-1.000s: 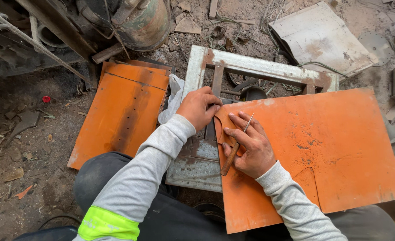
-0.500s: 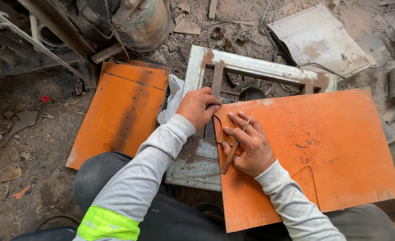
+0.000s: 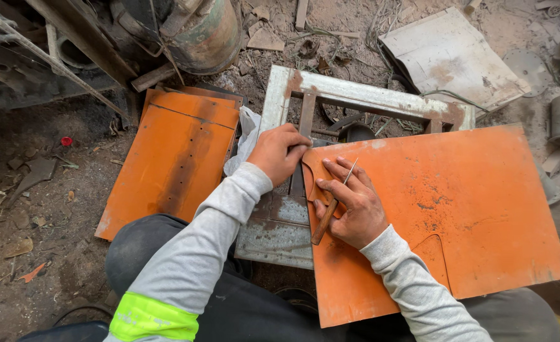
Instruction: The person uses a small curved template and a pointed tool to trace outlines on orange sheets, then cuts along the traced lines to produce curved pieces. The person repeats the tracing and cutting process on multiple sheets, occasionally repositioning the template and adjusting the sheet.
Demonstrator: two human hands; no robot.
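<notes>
That orange metal sheet looks stiff and sharp-edged; the left hand clamps its corner, the right hand pinches a thin scriber

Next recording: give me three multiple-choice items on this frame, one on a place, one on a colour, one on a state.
1. Where does the right hand rest?
A. on the big metal sheet
B. on the dirt floor
C. on the drum

2. What colour is the big metal sheet?
A. blue
B. orange
C. white

3. How does the thin scriber sit in the right hand?
A. lying loose on the ground
B. held between the fingers, tip on the sheet
C. tucked in a pocket

Answers: 1 A, the palm lies flat near the sheet's left edge, close to the left hand. 2 B, its painted face is orange with rust marks. 3 B, the point meets the sheet.
</notes>
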